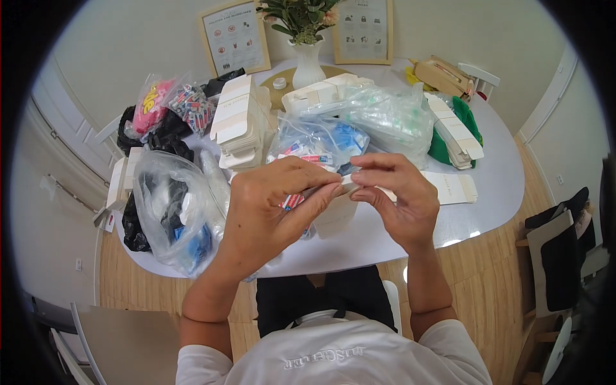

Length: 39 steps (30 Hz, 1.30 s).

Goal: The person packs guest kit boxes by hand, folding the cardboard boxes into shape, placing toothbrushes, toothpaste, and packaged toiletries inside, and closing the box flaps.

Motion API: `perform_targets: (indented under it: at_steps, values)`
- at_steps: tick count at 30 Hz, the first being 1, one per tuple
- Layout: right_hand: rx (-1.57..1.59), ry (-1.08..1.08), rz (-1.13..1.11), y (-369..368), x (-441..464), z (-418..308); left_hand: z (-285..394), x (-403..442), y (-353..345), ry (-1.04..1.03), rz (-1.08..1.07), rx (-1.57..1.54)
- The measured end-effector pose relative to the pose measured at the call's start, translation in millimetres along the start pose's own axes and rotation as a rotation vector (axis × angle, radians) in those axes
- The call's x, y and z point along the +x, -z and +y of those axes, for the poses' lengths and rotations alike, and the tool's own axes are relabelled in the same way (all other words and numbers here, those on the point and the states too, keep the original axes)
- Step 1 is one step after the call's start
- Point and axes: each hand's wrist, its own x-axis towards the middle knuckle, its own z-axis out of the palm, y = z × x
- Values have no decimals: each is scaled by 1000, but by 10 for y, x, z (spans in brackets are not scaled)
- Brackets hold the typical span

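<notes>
A small white cardboard box stands upright between my hands, faint lettering on its front. My left hand pinches its top edge between thumb and fingers, from the left. From the right, my right hand has thumb and fingertips closed on the top flap. The fingers cover part of the box's opening, so its inside is hidden. Just behind the hands lies a clear plastic bag of small red, white and blue tubes and blue packets. One of the tubes shows beneath my left hand.
Flattened white boxes are stacked at the left and right; more flat cartons lie by my right hand. Plastic bags crowd the table's left side. A bubbly clear bag and a white flower vase stand farther back.
</notes>
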Motion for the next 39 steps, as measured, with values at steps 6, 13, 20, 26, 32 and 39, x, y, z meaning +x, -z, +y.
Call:
perform_targets:
  at_steps: [6, 13, 20, 26, 32, 39]
  values:
    - [-237, 118, 52, -97, -117, -10, -13, -16, -52, 36, 46, 18]
    - [-253, 21, 91, -108, -167, -60, -8, 27, -111, -38, 37, 97]
    - [-198, 26, 150, -108, -221, -29, -20, 11, -179, -56, 48, 89]
    - [-154, 26, 139, -96, -228, 10, 22, -40, -191, -80, 31, 176]
    - [-99, -26, 110, -86, -206, -13, -36, -69, -212, -258, 16, 319]
    - [-59, -55, 107, -58, -89, -28, -123, -134, -257, -260, -7, 292]
